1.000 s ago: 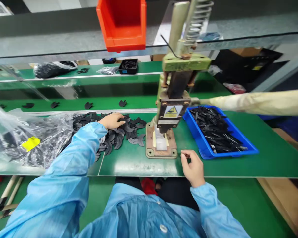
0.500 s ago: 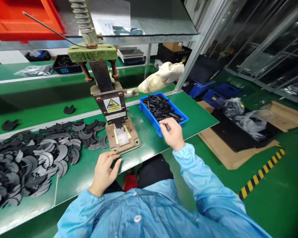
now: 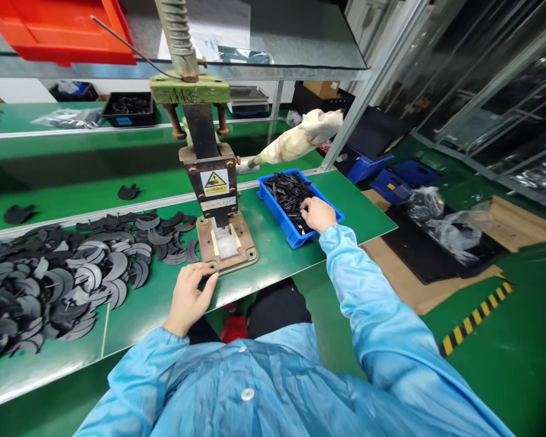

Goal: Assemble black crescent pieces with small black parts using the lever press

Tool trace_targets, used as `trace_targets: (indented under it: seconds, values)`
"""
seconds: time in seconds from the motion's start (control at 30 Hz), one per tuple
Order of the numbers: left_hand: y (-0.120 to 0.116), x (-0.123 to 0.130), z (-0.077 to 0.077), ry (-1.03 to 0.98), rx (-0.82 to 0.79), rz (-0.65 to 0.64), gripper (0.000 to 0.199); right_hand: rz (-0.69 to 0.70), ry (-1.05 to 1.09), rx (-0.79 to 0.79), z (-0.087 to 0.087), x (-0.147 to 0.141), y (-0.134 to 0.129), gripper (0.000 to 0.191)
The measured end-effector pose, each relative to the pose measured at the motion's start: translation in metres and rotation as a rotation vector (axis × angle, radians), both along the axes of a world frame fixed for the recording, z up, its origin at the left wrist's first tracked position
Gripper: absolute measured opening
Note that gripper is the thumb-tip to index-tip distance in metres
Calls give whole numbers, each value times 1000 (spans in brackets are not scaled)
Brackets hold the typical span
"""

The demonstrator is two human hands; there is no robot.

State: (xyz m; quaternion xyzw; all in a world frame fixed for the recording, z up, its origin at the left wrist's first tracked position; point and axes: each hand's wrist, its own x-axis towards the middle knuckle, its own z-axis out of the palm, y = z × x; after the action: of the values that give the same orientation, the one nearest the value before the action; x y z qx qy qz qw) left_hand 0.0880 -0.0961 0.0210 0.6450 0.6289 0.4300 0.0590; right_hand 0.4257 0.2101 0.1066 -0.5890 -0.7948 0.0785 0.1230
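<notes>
My right hand (image 3: pixel 319 213) reaches into the blue bin (image 3: pixel 276 215), its fingers bent and drawn together at the narrow black plastic pieces (image 3: pixel 287 191). What lies between the fingertips, if anything, is hidden. On the green bench, my left hand (image 3: pixel 192 297) rests with thumb and forefinger apart and fingertips at the front left corner of the press base (image 3: pixel 247 252). It holds nothing that I can see. Above that base stands the hand press (image 3: pixel 213 182), with a warning label on its front and a cloth-wrapped lever (image 3: pixel 300 138) pointing right. A pale, clear-looking block (image 3: pixel 226 243) sits in its fixture.
A big heap of curved black plastic parts (image 3: pixel 73 285) covers the bench's left side. Two more curved parts (image 3: pixel 128 192) lie behind the rail. Overhead is a shelf with a red bin (image 3: pixel 64 30). Cardboard (image 3: pixel 409 291) and plastic bags (image 3: pixel 455 230) lie on the floor at right.
My right hand has moved forward from the bin's near edge into the black pieces. My left hand stays at the press base; the view has shifted slightly.
</notes>
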Motion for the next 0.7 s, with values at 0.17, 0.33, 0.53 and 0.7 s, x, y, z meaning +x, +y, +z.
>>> trace_targets:
  seconds: [0.17,0.33,0.53,0.7]
  values:
    - [-1,1,4,0,-6,-10,12,-1,32,-2,4,-6,-2,32]
    - [-4,2,6,-14,11,-2,12,-59,128,31,10,-3,-6,25]
    - [-9,2,1,-193,78,77,49,-79,444,123,18,2,-38,33]
    - [-11,1,0,-296,69,94,49,163,795,67,-8,-28,-124,40]
